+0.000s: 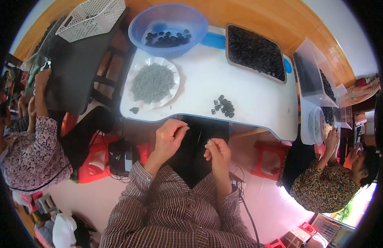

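Both my hands are in front of the table's near edge, above my dark lap. My left hand (170, 138) is closed, thumb and fingertips pinched together; whatever they hold is too small to name. Beside it to the right, my right hand (219, 154) is also closed in a pinch, with a tiny dark spot at its fingertips that I cannot identify. Just beyond the hands, a small heap of black squarish pieces (226, 108) lies on the white table (199, 82). To its left stands a white wavy-rimmed plate (175, 68) heaped with small grey slivers (153, 82).
A blue plastic basket (133, 31) with black round pieces stands at the back left. At the back right is a tray (227, 51) full of black pieces. Co-workers sit at the left (34, 153) and right (324, 186). A red stool (268, 157) stands right of my legs.
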Demonstrator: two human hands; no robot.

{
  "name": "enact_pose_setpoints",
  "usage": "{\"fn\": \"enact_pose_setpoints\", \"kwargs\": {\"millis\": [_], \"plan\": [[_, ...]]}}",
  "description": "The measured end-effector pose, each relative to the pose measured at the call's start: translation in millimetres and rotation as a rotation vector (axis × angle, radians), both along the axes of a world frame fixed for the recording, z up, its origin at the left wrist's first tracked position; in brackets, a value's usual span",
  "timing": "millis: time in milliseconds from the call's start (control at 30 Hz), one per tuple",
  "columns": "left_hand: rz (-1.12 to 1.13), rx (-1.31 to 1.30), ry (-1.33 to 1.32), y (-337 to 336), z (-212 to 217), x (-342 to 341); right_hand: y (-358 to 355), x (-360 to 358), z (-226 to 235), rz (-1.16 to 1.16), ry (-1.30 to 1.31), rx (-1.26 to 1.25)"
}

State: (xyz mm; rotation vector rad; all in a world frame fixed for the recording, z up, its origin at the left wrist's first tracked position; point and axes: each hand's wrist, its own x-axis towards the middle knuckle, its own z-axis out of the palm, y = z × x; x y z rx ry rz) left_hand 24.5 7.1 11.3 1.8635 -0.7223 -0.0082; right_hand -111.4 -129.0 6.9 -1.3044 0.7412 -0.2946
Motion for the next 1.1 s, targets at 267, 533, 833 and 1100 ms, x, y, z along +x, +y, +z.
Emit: {"fn": "enact_pose_setpoints", "kwargs": {"millis": [267, 533, 833, 1100], "plan": [[-0.143, -0.388, 0.814, -9.3, -6.5, -25.3, 2.8, 0.1, 10.5, 0.036, -0.080, 0.065], [-0.327, -0.559, 0.964, -9.3, -11.7, -36.2, 7.0, -3.1, 22.3, 0.058, -0.136, 0.081], [-0.333, -0.567, 0.980, -2.4, -1.6, -41.9, 14.0, -6.0, 27.0, 0.083, -0.157, 0.076], [-0.336, -0.631, 1.047, -0.1, -2.6, -42.9, 18.7, -6.1, 34.0, 0.096, -0.151, 0.072]]}}
